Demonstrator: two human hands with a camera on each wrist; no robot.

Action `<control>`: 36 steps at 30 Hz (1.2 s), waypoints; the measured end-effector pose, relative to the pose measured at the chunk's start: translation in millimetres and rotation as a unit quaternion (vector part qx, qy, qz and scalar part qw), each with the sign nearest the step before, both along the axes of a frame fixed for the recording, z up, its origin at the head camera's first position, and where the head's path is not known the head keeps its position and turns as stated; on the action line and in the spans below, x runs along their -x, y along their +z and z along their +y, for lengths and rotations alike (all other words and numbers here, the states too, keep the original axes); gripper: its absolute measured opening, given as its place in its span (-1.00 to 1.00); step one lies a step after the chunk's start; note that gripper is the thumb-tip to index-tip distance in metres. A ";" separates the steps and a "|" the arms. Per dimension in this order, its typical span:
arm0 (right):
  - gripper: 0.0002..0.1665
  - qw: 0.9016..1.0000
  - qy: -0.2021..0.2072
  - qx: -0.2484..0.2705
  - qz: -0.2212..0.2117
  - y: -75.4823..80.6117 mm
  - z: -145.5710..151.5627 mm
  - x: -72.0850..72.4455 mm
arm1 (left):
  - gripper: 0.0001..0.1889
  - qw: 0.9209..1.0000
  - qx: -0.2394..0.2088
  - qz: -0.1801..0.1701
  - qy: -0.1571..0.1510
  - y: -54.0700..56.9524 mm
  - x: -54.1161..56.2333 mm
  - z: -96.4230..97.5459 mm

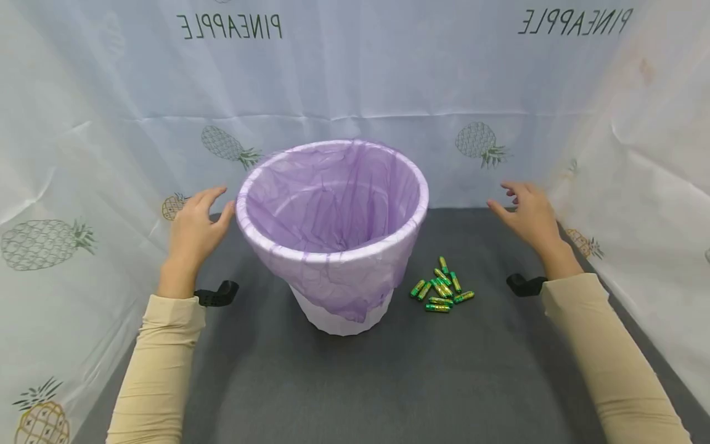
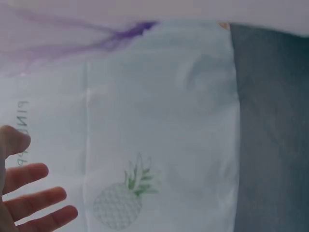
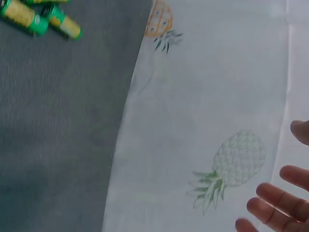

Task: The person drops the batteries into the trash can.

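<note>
Observed a white bin (image 1: 322, 316) upright on the dark table (image 1: 333, 394), with mouth facing up. Noted a purple bag (image 1: 344, 209) inside, folded over the rim (image 1: 333, 256) and hanging down outside, presumably to keep the liner from slipping in. Found green-and-gold batteries (image 1: 440, 287) lying loose on the table, right of the bin, likely grouped for easy reach from that side. Held the right hand (image 1: 529, 216) beyond the batteries, well apart from the bin, with fingers (image 3: 285, 199) loosely bent and grasping nothing. Held the left hand (image 1: 194, 225) just beside the rim on the opposite side, with fingers spread and grasping nothing; could not confirm contact. Held both hands off the table, probably to leave bin and batteries undisturbed.
</note>
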State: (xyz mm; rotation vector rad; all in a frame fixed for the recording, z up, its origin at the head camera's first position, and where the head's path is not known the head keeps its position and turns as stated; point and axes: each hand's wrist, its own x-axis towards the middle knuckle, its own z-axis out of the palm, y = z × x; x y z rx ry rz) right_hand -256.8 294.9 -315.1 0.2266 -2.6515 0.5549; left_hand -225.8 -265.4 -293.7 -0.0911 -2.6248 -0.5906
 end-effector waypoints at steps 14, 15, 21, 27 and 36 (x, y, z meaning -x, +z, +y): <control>-0.60 0.991 0.062 0.120 -0.008 -19.3 -7.3 -21.5 | -0.63 0.944 -0.271 0.155 -0.103 -13.8 -24.4 35.7; -0.60 0.990 0.063 0.128 -0.012 -22.4 -6.8 -23.0 | -0.63 0.937 -0.293 0.156 -0.111 -13.8 -27.4 38.1; -0.61 0.980 0.083 0.174 -0.042 -50.1 0.3 -32.8 | -0.66 0.863 -0.438 0.169 -0.187 -14.4 -44.7 54.3; -0.63 0.965 0.110 0.218 -0.098 -77.9 5.7 -42.4 | -0.60 0.796 -0.529 0.173 -0.237 -13.4 -57.4 70.3; -0.58 0.939 0.152 0.236 -0.198 -107.5 13.9 -44.5 | -0.52 0.767 -0.565 0.162 -0.260 -9.7 -66.2 85.6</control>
